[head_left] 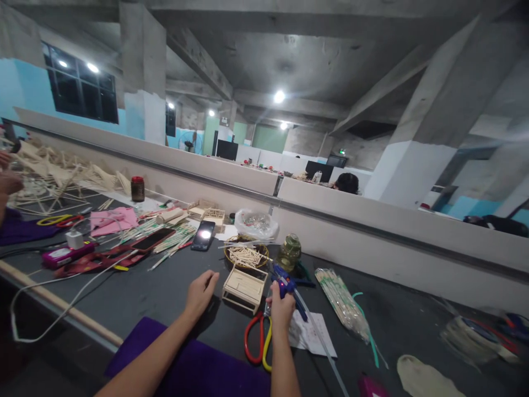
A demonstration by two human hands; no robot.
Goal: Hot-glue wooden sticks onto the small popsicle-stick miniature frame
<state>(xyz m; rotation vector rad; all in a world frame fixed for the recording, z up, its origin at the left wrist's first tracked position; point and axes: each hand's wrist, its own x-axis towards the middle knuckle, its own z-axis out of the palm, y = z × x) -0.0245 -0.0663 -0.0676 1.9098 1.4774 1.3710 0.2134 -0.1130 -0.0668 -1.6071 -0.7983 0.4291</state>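
Stick model (244,284) set on table (159,295), glue gun (283,279) gripped by right hand (281,309) at model's right, left hand (201,293) curled at model's left, its grip unclear.

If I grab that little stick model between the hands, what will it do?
The little stick model is probably light: it's a partly open frame of thin sticks. Squeezing might snap it, since those sticks look slim. It likely won't roll, being boxy.

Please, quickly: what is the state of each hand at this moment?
Left hand: fingers curled, beside the small wooden model; whether it holds anything cannot be told.
Right hand: closed around the blue glue gun.
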